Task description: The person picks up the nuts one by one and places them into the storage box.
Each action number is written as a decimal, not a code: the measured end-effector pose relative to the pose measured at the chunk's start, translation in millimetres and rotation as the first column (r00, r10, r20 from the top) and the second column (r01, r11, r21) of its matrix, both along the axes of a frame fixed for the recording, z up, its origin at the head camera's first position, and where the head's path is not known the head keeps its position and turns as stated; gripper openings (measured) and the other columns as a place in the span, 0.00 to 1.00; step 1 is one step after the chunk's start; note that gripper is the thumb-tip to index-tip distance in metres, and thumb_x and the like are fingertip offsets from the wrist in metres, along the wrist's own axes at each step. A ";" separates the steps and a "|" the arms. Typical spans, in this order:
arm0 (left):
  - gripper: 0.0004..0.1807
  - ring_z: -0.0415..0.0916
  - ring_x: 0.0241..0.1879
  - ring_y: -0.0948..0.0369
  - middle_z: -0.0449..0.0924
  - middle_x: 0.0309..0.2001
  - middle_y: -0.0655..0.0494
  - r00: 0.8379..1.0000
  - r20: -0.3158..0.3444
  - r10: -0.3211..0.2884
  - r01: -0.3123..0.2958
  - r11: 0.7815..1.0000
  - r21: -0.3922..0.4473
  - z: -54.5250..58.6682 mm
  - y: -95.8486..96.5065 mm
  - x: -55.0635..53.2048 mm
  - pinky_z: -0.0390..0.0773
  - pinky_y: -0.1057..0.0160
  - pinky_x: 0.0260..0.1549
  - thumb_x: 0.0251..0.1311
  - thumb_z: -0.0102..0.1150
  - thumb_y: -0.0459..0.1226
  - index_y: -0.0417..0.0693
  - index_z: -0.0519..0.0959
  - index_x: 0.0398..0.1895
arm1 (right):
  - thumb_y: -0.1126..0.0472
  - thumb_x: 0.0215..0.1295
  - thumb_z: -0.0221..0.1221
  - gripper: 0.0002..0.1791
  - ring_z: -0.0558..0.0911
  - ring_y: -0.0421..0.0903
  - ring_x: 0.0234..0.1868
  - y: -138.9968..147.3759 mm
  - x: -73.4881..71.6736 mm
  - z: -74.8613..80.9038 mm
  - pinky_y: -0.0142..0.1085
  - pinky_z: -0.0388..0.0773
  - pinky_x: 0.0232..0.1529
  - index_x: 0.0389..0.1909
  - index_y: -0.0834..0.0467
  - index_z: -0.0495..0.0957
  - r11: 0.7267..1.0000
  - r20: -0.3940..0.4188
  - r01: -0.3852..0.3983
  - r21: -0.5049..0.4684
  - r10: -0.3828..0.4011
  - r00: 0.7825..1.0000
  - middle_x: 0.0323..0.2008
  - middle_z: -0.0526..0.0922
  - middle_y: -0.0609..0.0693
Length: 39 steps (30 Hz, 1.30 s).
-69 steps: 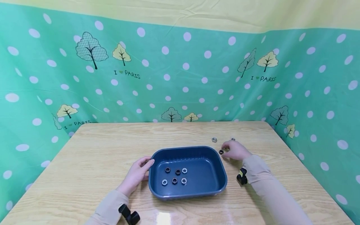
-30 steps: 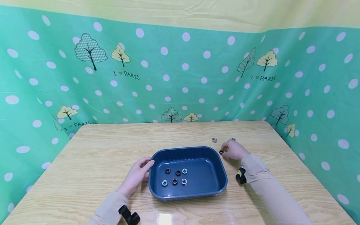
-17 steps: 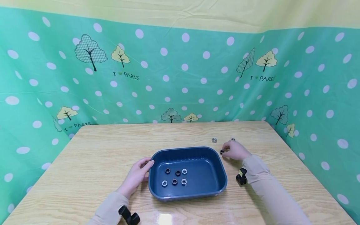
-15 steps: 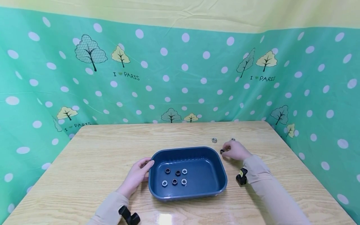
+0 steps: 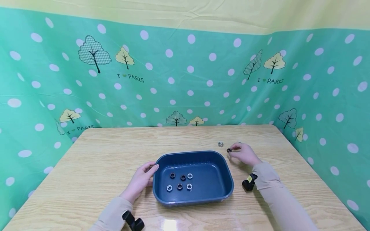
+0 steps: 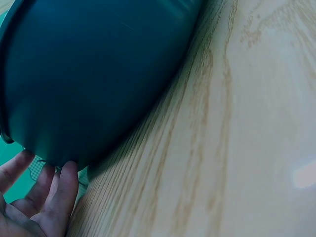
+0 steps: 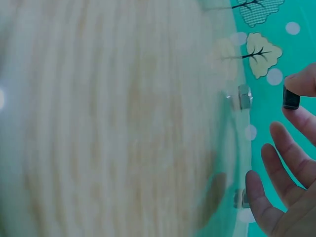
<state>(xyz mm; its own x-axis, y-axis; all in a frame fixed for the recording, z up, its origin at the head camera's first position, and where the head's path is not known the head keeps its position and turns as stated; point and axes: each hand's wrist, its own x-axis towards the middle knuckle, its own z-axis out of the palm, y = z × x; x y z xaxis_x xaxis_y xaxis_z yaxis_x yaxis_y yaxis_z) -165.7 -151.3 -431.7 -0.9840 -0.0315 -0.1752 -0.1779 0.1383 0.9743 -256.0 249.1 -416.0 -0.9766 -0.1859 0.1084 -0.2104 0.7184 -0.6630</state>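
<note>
A dark blue plastic tub sits on the table. My left hand holds its left end, thumb over the rim and fingers against the outer wall, as the left wrist view shows. Between right thumb and index finger, my right hand pinches a black hex nut beyond the tub's far right corner. The right wrist view shows the black nut clear of the table, the other fingers spread. Inside the tub, several nuts, black and silver, lie in two rows toward the left.
A silver nut lies behind the tub on the wood-grain table. Another silver nut is mostly hidden behind my right hand. A green dotted curtain surrounds the back and sides of the table.
My right hand, which was down at the black nut beside the tub's corner, has risen slightly away with the nut pinched in it. The left hand and tub have stayed put.
</note>
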 end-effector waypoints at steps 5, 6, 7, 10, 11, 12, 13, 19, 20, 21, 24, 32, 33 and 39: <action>0.23 0.76 0.41 0.59 0.77 0.49 0.42 1.000 -0.006 0.002 -0.002 1.000 0.024 -0.9 0.4 0.3 0.85 0.55 0.35 0.67 0.52 0.43 0.35 0.71 0.57 | 0.63 0.59 0.62 0.10 0.76 0.62 0.53 -2.7 2.4 5.6 0.53 0.74 0.54 0.39 0.64 0.79 0.999 -0.002 0.000 -0.053 0.000 1.000 0.44 0.81 0.62; 0.23 0.76 0.41 0.59 0.77 0.50 0.42 1.000 -0.007 0.002 -0.001 1.000 0.022 -0.7 0.4 0.6 0.85 0.55 0.35 0.67 0.52 0.43 0.35 0.71 0.57 | 0.63 0.59 0.62 0.10 0.76 0.62 0.53 -3.1 2.8 6.9 0.53 0.74 0.53 0.39 0.64 0.79 0.998 -0.007 -0.003 -0.063 0.003 1.000 0.44 0.81 0.62; 0.23 0.76 0.41 0.59 0.77 0.50 0.42 1.000 -0.007 0.000 0.000 1.000 0.019 -1.1 0.2 0.5 0.85 0.55 0.36 0.67 0.52 0.43 0.36 0.71 0.57 | 0.63 0.58 0.62 0.10 0.76 0.62 0.53 -3.3 3.1 8.0 0.53 0.75 0.53 0.39 0.64 0.79 0.998 -0.013 -0.006 -0.069 0.005 1.000 0.44 0.81 0.62; 0.23 0.76 0.42 0.59 0.76 0.52 0.41 1.000 -0.006 -0.001 0.002 1.000 0.018 -0.5 0.3 0.7 0.85 0.55 0.36 0.67 0.52 0.44 0.36 0.71 0.57 | 0.64 0.58 0.62 0.10 0.76 0.62 0.53 -4.2 4.0 11.8 0.52 0.76 0.52 0.38 0.65 0.78 0.996 -0.024 -0.010 -0.084 0.008 1.000 0.44 0.81 0.62; 0.23 0.76 0.42 0.59 0.76 0.52 0.41 1.000 -0.006 -0.002 0.002 1.000 0.017 -0.6 0.3 0.5 0.85 0.55 0.36 0.67 0.52 0.44 0.36 0.71 0.58 | 0.64 0.58 0.62 0.10 0.76 0.62 0.53 -4.5 4.3 12.9 0.51 0.77 0.52 0.38 0.65 0.78 0.996 -0.028 -0.011 -0.086 0.009 1.000 0.44 0.81 0.62; 0.23 0.76 0.42 0.59 0.76 0.53 0.41 1.000 -0.005 -0.002 0.002 1.000 0.016 -0.4 0.3 0.4 0.85 0.55 0.36 0.67 0.52 0.44 0.36 0.71 0.58 | 0.64 0.57 0.62 0.10 0.76 0.62 0.53 -4.7 4.5 13.9 0.51 0.77 0.52 0.39 0.65 0.78 0.996 -0.030 -0.013 -0.084 0.011 0.999 0.44 0.81 0.62; 0.23 0.76 0.42 0.59 0.76 0.53 0.40 1.000 -0.004 -0.002 0.002 1.000 0.016 -0.6 0.3 0.3 0.85 0.55 0.36 0.67 0.52 0.44 0.36 0.71 0.58 | 0.64 0.57 0.62 0.10 0.76 0.62 0.53 -4.9 4.8 15.1 0.51 0.77 0.52 0.39 0.65 0.78 0.996 -0.034 -0.017 -0.082 0.014 0.999 0.44 0.81 0.62; 0.24 0.76 0.43 0.59 0.75 0.53 0.40 1.000 0.001 -0.006 0.006 1.000 0.004 -0.9 -0.6 0.9 0.85 0.55 0.37 0.67 0.51 0.44 0.36 0.70 0.59 | 0.65 0.57 0.62 0.10 0.76 0.63 0.52 -7.0 6.6 22.3 0.53 0.76 0.53 0.38 0.66 0.78 0.996 -0.062 -0.042 -0.075 0.038 0.997 0.43 0.81 0.62; 0.24 0.76 0.43 0.59 0.75 0.53 0.40 1.000 0.001 -0.007 0.007 1.000 0.004 -0.8 -0.6 1.1 0.85 0.55 0.37 0.67 0.51 0.44 0.36 0.70 0.59 | 0.65 0.57 0.62 0.10 0.76 0.63 0.51 -7.6 6.8 23.7 0.53 0.76 0.53 0.38 0.66 0.78 0.996 -0.063 -0.042 -0.077 0.038 0.997 0.43 0.81 0.62; 0.24 0.76 0.43 0.59 0.76 0.53 0.40 1.000 0.001 -0.006 0.006 1.000 0.002 -0.7 -0.6 1.2 0.85 0.55 0.37 0.67 0.51 0.44 0.36 0.70 0.59 | 0.64 0.57 0.62 0.10 0.76 0.63 0.51 -8.1 7.4 25.3 0.53 0.75 0.54 0.38 0.66 0.78 0.996 -0.065 -0.047 -0.078 0.042 0.997 0.43 0.81 0.62; 0.24 0.77 0.42 0.59 0.76 0.52 0.41 1.000 0.001 -0.004 0.004 1.000 0.005 -0.4 -0.3 1.4 0.85 0.55 0.36 0.67 0.51 0.43 0.36 0.70 0.59 | 0.63 0.57 0.63 0.11 0.77 0.64 0.50 -9.6 9.7 30.6 0.54 0.75 0.53 0.38 0.66 0.78 0.996 -0.062 -0.049 -0.068 0.044 0.997 0.43 0.81 0.62; 0.24 0.76 0.44 0.58 0.75 0.54 0.39 1.000 0.000 -0.006 0.006 1.000 0.006 0.8 -0.3 2.1 0.84 0.55 0.37 0.67 0.51 0.44 0.36 0.70 0.59 | 0.61 0.58 0.62 0.13 0.76 0.65 0.51 -12.0 10.7 40.7 0.53 0.75 0.53 0.41 0.65 0.78 0.998 -0.034 -0.039 -0.048 0.038 0.999 0.47 0.80 0.64; 0.24 0.76 0.44 0.58 0.75 0.54 0.39 1.000 0.000 -0.006 0.006 1.000 0.008 0.8 -0.4 2.1 0.84 0.55 0.37 0.67 0.51 0.44 0.36 0.70 0.59 | 0.61 0.58 0.62 0.13 0.76 0.65 0.52 -12.4 10.5 41.7 0.53 0.75 0.53 0.41 0.65 0.78 0.998 -0.033 -0.043 -0.047 0.041 0.999 0.47 0.80 0.64; 0.24 0.76 0.45 0.58 0.74 0.55 0.39 1.000 0.001 -0.007 0.007 1.000 0.008 1.1 -1.1 2.0 0.84 0.55 0.37 0.67 0.51 0.45 0.36 0.70 0.59 | 0.61 0.58 0.61 0.13 0.74 0.64 0.54 -17.7 11.3 49.5 0.52 0.76 0.53 0.41 0.65 0.78 0.997 -0.027 -0.048 -0.057 0.047 0.999 0.48 0.79 0.63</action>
